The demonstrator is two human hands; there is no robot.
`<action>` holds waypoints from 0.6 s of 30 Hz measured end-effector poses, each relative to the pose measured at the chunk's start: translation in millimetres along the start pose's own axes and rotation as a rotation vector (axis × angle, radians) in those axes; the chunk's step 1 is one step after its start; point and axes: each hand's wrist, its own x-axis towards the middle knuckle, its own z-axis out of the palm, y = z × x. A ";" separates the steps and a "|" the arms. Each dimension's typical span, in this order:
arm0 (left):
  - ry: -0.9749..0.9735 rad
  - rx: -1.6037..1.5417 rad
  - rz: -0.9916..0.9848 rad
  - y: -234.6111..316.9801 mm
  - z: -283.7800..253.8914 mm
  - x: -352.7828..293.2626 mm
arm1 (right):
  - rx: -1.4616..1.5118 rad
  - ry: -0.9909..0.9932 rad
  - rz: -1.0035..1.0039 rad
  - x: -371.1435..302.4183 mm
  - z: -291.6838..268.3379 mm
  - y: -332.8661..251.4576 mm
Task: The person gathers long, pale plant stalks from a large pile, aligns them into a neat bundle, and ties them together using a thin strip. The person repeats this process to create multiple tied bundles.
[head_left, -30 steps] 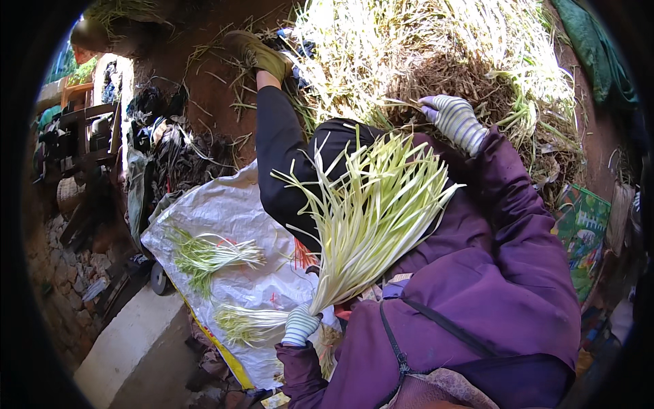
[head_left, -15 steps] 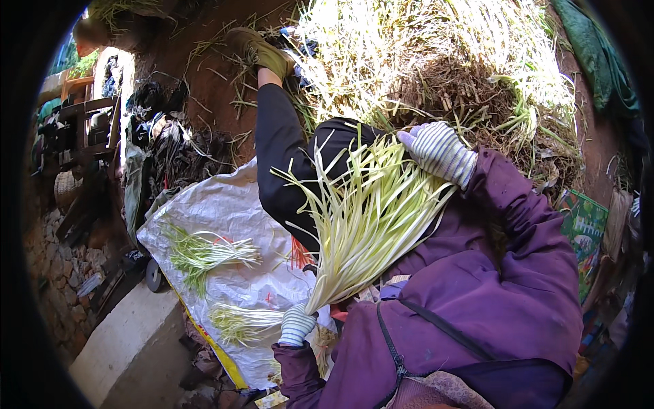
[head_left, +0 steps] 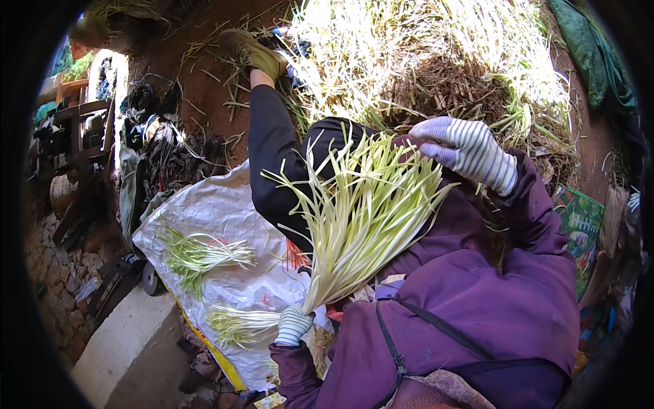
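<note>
My left hand [head_left: 294,326], in a striped glove, is closed round the pale stem end of a large bunch of garlic chives [head_left: 371,211]. The long flat yellow-green leaves fan out over my lap, away from that hand. Just beyond the leaf tips, my right hand [head_left: 470,151], also in a striped glove, is raised with its fingers stretched out and nothing in it. Left of the bunch, a tied bundle of greener chives [head_left: 208,259] and a paler bundle [head_left: 238,323] lie on a white plastic sheet [head_left: 197,208]. Red ties [head_left: 296,255] lie beside my leg.
A big heap of straw and cut leaves [head_left: 443,75] spreads ahead. A concrete block [head_left: 136,347] stands at the lower left, with dark rags [head_left: 170,140] above the sheet. Green cloth [head_left: 596,58] hangs at the far right, above a patterned bag [head_left: 582,228].
My right hand has come off the leaf tips, moving a little to the right with its fingers straightened. My left hand keeps its grip on the stems; the leaves spread slightly differently.
</note>
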 end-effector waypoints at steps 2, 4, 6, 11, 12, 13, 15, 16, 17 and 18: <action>0.025 -0.013 -0.034 3.5 1.3 -12.8 | -0.365 -0.100 -0.252 0.6 38.2 2.6; 0.021 0.015 -0.018 -0.3 0.8 -3.3 | -0.352 -0.195 -0.150 2.5 50.8 5.1; 0.012 0.045 -0.021 3.6 2.2 -3.8 | -0.372 -0.070 -0.245 4.7 51.7 0.3; 0.064 0.031 0.001 -8.5 13.3 3.7 | -0.462 0.092 -0.121 6.0 69.0 29.2; 0.061 0.029 -0.007 -10.1 16.0 3.0 | -0.480 0.151 0.012 8.5 68.5 43.5; 0.058 0.029 -0.010 -13.1 19.2 4.0 | -0.497 0.270 0.079 4.3 62.3 70.0; 0.052 -0.060 -0.038 0.0 12.2 -10.3 | -0.320 0.337 0.367 1.6 39.0 97.6; 0.044 -0.066 -0.045 -3.8 19.4 -13.3 | -0.131 0.275 0.592 1.5 22.1 96.7; 0.012 -0.049 -0.016 -11.7 23.0 -3.6 | 0.015 0.325 0.620 -13.0 4.1 92.6; 0.007 -0.051 0.001 -13.7 27.1 2.5 | 0.165 0.370 0.610 -13.9 -14.2 85.2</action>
